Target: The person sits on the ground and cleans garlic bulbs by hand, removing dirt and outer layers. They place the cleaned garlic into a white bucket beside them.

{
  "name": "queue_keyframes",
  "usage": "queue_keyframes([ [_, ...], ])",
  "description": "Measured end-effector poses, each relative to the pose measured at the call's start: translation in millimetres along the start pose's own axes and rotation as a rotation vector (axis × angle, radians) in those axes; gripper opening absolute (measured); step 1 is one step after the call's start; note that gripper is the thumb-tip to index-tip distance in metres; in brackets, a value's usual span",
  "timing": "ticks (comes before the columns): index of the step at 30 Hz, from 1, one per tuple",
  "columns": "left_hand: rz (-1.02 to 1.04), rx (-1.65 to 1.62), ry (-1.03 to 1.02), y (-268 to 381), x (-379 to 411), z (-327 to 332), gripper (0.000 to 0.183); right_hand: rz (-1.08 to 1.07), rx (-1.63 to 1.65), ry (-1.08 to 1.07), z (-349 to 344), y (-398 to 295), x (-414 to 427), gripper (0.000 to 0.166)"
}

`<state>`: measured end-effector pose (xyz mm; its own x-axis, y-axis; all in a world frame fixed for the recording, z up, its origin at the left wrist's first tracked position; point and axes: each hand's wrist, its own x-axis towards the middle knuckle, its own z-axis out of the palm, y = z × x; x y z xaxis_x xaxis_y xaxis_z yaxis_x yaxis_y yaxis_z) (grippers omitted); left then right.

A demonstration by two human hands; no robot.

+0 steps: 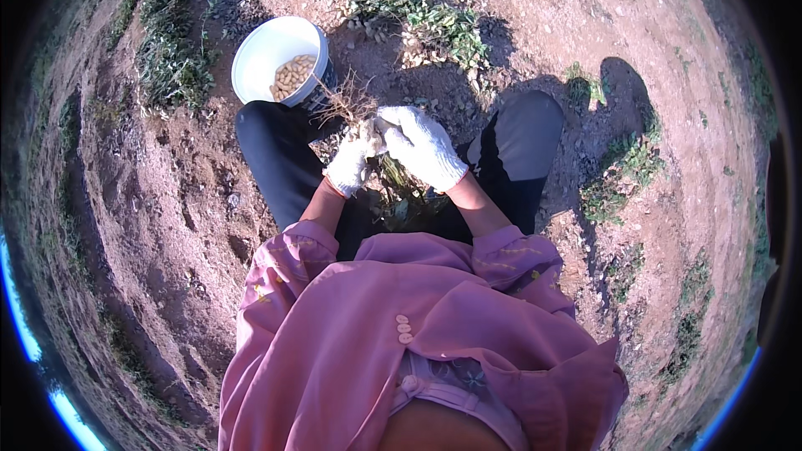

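Observation:
A peanut plant (348,102) is held upside down between my knees, its bare brown roots pointing away from me and its leafy stems (396,175) hanging toward my lap. My left hand (351,161), in a white knit glove, grips it just below the roots. Against the same spot, my right hand (421,144), gloved alike, has its thumb and fingers closed in on the plant's base; pods between the gloves are mostly hidden. Beyond my left knee a white plastic bucket (254,62) leans tilted toward me, with many peanuts (293,77) in its bottom.
Pulled peanut plants with pods (438,31) lie in a heap ahead of my hands. Another row of plants (172,44) runs at the left. Low green weeds (620,178) grow on the dry soil (683,138) at the right, where my shadow falls.

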<state>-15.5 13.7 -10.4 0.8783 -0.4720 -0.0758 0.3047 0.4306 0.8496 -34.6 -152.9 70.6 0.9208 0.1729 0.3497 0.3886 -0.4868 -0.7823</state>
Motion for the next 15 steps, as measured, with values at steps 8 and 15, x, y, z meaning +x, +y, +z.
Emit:
queue_keyframes([
  [8, 0.168, 0.565, -0.088, 30, -4, 22, 0.027, -0.122, -0.214, 0.023, 10, 27, -3, 0.026],
  [15, -0.075, 0.020, 0.119, 30, -1, 28, 0.022, 0.707, 1.451, 0.104, -2, 23, 2, 0.028],
])
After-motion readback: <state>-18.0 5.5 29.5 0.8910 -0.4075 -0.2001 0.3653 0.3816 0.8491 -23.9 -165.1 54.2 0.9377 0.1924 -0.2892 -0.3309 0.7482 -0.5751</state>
